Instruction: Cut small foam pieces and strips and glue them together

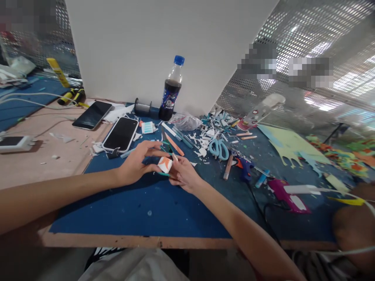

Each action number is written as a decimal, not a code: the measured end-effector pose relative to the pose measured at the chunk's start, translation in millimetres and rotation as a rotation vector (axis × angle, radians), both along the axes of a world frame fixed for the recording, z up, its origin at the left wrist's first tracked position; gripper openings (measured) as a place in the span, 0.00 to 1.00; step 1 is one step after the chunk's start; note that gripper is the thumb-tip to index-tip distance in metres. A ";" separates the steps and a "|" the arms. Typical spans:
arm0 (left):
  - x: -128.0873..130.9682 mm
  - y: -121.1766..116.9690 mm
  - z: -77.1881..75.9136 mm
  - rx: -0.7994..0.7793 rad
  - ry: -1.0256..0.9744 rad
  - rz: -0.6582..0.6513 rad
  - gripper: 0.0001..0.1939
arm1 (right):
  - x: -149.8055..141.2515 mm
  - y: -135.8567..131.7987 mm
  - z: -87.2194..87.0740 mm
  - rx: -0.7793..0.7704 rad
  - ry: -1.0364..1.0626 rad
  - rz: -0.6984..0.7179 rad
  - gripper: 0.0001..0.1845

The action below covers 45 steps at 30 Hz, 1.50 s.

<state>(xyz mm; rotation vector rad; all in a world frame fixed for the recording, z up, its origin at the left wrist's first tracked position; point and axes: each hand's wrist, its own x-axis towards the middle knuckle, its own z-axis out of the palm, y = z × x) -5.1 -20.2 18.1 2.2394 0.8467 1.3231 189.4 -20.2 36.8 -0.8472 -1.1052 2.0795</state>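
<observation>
Above the front part of the blue mat, both hands meet at a small white piece with an orange mark (165, 164) and teal strips at its upper and lower edges. My left hand (140, 162) curves around its left side, with thumb and fingertips at the teal strips. From the right, my right hand (183, 171) pinches the piece between thumb and fingers; those fingers hide part of it. Just beyond the hands lie an orange-and-dark strip (175, 144), a white block with light-blue stripes (148, 127) and a white-framed phone (121, 134).
Behind stand a cola bottle (170, 91) and a spool (143, 107). Rightward lie light-blue-handled scissors (218, 149), scraps (216, 127), a blue glue gun (245, 168) and a magenta glue gun (288, 195) with cords. Another phone (92, 115) lies left. Another person's arm (354, 226) is at the right edge.
</observation>
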 end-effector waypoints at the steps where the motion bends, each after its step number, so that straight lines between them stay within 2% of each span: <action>1: 0.9 -0.4 0.0 -0.007 -0.013 -0.032 0.29 | 0.1 -0.3 -0.5 0.000 0.015 0.024 0.27; 5: 2.1 0.4 -0.5 -0.105 -0.060 -0.128 0.28 | -0.1 -2.0 1.0 0.015 0.006 0.051 0.25; 7: 2.5 1.2 -2.1 -0.128 -0.101 -0.135 0.33 | -0.5 -2.6 3.1 0.018 -0.015 0.017 0.24; 12: 5.2 0.3 -5.6 -0.039 -0.116 0.024 0.52 | -2.1 -3.7 7.1 -0.029 -0.002 -0.120 0.27; 18: 6.4 -5.6 4.3 -0.145 -0.076 0.062 0.42 | -4.3 -3.4 6.1 -0.060 -0.036 -0.085 0.26; 27: 3.4 -5.4 7.3 -0.184 -0.049 0.096 0.37 | 1.3 -1.3 2.3 -0.090 0.025 -0.052 0.23; 34: 4.9 -1.1 -0.6 -0.163 -0.102 0.120 0.40 | -2.4 -2.8 0.8 -0.127 0.040 -0.166 0.22; 40: 5.9 -0.4 -2.4 -0.122 -0.107 0.089 0.35 | -5.2 -3.2 2.9 -0.108 0.068 -0.211 0.21; 45: 3.5 -3.1 1.3 -0.103 -0.004 0.020 0.30 | -6.0 -2.6 0.9 -0.081 0.032 -0.250 0.21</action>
